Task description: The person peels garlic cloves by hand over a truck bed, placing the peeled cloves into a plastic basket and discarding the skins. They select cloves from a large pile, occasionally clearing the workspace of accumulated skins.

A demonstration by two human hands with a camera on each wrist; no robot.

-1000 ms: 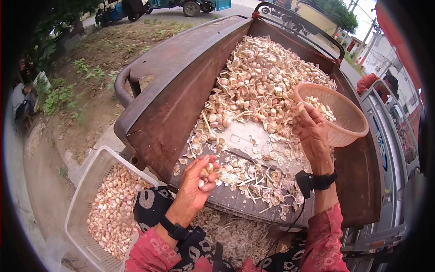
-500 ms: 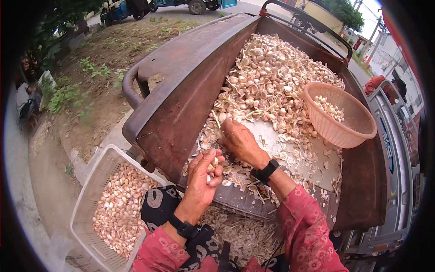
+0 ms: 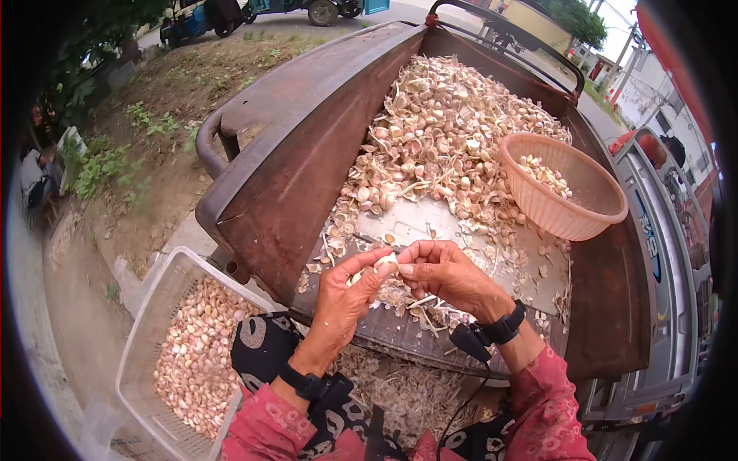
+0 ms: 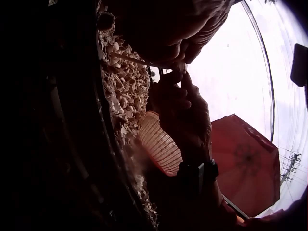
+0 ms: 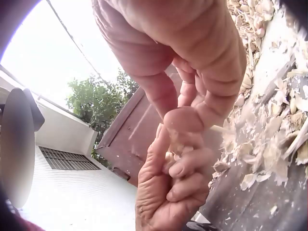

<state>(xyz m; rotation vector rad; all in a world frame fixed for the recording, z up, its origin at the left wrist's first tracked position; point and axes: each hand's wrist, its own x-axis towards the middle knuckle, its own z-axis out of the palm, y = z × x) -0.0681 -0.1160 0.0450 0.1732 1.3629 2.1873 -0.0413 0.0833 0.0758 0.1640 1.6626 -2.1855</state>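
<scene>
Over the front of the metal cart bed [image 3: 284,184], both hands meet at a pale garlic clove [image 3: 387,263]. My left hand [image 3: 342,301] holds the clove between thumb and fingers, with more pale cloves tucked in its curled fingers. From the other side my right hand [image 3: 455,278] pinches at the same clove, thumb and forefinger together. In the right wrist view the right hand [image 5: 187,43] covers part of the clove, and the left hand [image 5: 168,187] cups below it. The left wrist view is dark, with the right hand [image 4: 185,118] in silhouette.
Unpeeled garlic [image 3: 453,131] is heaped in the bed. A pink plastic basket [image 3: 561,219] with peeled cloves leans at the right. A white crate [image 3: 131,361] of cloves stands at lower left. Loose skins and stalks [image 3: 419,303] litter the bed's front edge.
My right hand went from near the basket down to the bed's litter beside the left hand, then joined the left hand at the clove. The left hand keeps its cloves.
</scene>
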